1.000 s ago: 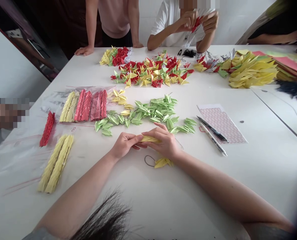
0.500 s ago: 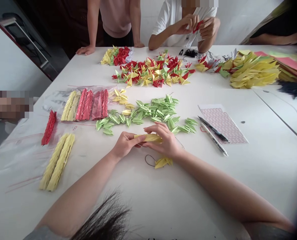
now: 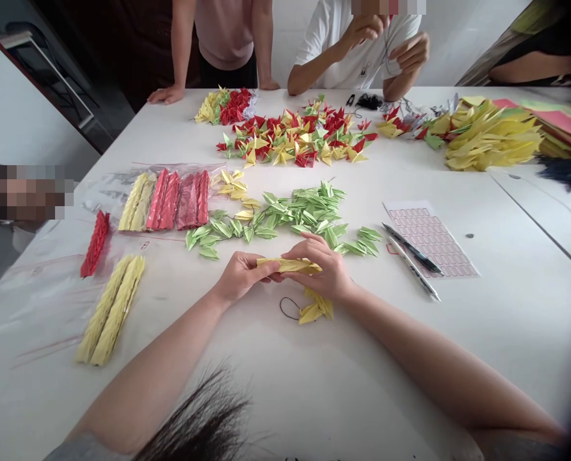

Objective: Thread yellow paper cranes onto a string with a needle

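From the head camera, the left hand (image 3: 241, 278) and right hand (image 3: 321, 273) both curl closed on a long yellow paper bundle (image 3: 289, 264). It lies crosswise between them, its left end pinched by the left fingers, the right fingers wrapped over its other half, just above loose yellow paper cranes (image 3: 316, 307).

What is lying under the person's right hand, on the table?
Yellow origami cranes lie on the white table, just below the right hand. Whatever is directly beneath the palm is covered and cannot be seen.
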A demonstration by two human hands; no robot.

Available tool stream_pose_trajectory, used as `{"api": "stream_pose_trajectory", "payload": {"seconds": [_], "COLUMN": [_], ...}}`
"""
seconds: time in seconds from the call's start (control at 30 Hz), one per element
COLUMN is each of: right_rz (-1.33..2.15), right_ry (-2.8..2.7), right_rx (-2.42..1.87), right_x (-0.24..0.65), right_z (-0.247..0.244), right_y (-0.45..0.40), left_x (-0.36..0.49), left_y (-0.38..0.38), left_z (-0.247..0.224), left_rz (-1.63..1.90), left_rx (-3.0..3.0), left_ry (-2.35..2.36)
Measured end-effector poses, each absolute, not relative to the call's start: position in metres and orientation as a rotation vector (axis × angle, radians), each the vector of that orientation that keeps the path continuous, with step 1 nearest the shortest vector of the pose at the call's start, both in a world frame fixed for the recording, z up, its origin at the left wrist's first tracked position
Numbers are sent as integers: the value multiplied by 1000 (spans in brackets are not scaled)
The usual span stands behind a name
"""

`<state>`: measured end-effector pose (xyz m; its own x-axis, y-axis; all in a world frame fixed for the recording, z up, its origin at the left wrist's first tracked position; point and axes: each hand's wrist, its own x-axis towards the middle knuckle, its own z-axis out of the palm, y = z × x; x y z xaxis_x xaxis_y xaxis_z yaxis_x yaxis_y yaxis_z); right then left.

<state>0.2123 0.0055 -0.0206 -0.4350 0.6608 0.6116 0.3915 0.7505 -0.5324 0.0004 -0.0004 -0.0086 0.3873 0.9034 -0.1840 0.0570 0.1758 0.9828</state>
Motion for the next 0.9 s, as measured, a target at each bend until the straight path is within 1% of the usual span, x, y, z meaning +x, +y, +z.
{"api": "stream_pose_trajectory", "payload": {"seconds": [0.13,0.2,0.27,0.57,0.77,0.9], "right_rz": [518,487,443,498,499,449], "right_ry": [-2055,-2037,-2046,-2073,-1953,-2084], "right_rx": [-962,-984,-916,-777,-860,-824], "right_x": [214,214,211,208,211,210], "right_z": [-18,-18,-19,-16,-20,-21], "right_y": [4,5,5,1,3,2], "left_x": [2,3,4,4,4,5], "left_y": [-1,-2,-2,-5,-4,-5], "left_z": [-12,-14,-16,-16,-16,-17], "left_rz": [896,950,978,987,980,930], "left_rx": [1243,1255,1300,1383,1446,1473], "left_ry": [1033,1037,1042,1063,1090,1054]}}
